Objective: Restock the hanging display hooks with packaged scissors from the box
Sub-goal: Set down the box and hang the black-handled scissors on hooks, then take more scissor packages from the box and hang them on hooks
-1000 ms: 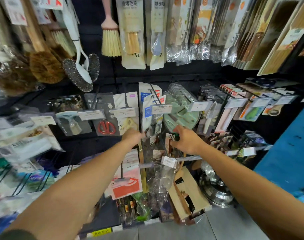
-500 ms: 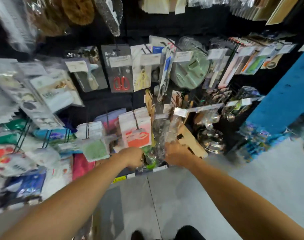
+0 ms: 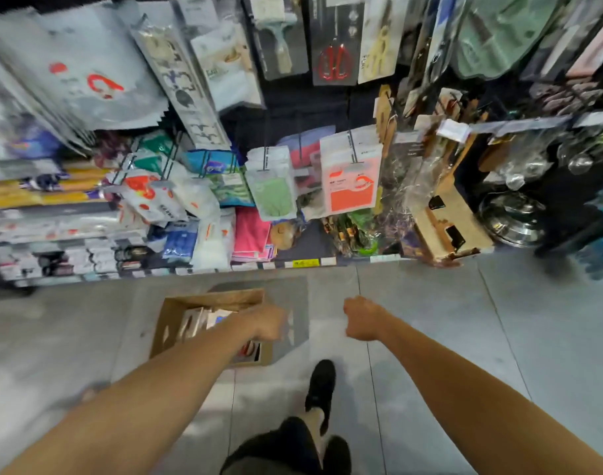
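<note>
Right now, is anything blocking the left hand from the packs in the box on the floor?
Nothing visible is. The left hand hangs over the open cardboard box, whose flaps are folded back, with the packs lying uncovered inside. The right hand is off to the side, over bare floor.

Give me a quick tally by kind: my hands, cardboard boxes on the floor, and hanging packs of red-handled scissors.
Hands: 2, left hand and right hand
Cardboard box: 1
Red-handled scissors pack: 1
Total: 4
</note>
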`<state>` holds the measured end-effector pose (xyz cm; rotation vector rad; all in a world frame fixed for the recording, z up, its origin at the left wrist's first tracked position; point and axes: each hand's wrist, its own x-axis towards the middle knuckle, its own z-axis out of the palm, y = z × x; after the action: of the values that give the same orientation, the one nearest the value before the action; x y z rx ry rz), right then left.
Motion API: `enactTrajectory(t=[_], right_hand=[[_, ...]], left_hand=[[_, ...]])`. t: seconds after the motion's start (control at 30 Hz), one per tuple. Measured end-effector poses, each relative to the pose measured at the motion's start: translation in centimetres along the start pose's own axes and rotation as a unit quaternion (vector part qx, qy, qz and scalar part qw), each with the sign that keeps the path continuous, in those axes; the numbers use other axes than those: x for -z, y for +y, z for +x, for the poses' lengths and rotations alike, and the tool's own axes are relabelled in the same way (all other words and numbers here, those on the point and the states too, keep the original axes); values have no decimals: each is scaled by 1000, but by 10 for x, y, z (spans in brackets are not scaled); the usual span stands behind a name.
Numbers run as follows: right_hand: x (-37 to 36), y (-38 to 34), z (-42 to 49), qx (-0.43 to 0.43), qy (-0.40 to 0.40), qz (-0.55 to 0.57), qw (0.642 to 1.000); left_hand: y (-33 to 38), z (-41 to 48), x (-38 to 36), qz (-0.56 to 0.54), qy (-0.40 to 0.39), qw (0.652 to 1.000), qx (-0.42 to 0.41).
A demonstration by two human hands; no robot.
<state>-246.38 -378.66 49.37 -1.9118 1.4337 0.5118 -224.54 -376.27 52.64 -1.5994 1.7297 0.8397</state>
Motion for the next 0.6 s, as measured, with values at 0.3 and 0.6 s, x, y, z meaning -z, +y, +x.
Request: enactTrajectory(t=[0.3, 0.6], right_hand=[[-72, -65, -11, 36, -45, 15, 998], [-103, -183, 37, 64, -93, -5, 994]], left_hand=[[-93, -52, -92, 5, -29, 999, 31], [-206, -57, -131, -98, -13, 994, 55]])
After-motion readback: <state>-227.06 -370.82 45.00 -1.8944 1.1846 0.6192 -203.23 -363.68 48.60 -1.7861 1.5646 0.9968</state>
